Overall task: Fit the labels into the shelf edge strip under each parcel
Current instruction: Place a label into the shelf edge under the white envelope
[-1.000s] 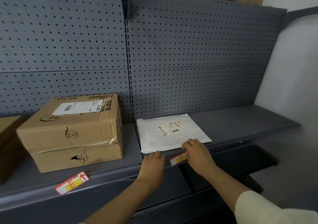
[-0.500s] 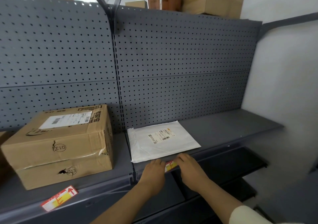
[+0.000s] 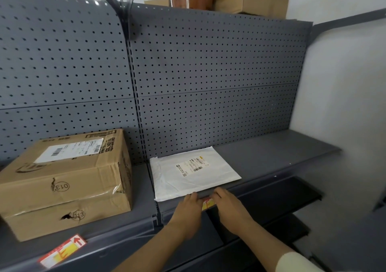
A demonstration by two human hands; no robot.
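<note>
The small red-and-yellow paper label [image 3: 207, 203] is pressed lengthwise against the grey metal shelf edge strip [image 3: 257, 190] below the flat white plastic mailer parcel [image 3: 194, 172], its ends covered by the left hand [image 3: 187, 210] and right hand [image 3: 228, 206], both flattened rather than gripping.

Readable marks on the parcels and labels

The cardboard box [image 3: 64, 183] is showing a circled "013", upside down, on its front, and again lower beside a tear; its white shipping sticker [image 3: 71, 149] is carrying barcodes too small to read. The label [image 3: 62, 251] in the shelf edge strip is showing a red arrow. The white mailer [image 3: 194, 172] sticker print is staying unreadable.
</note>
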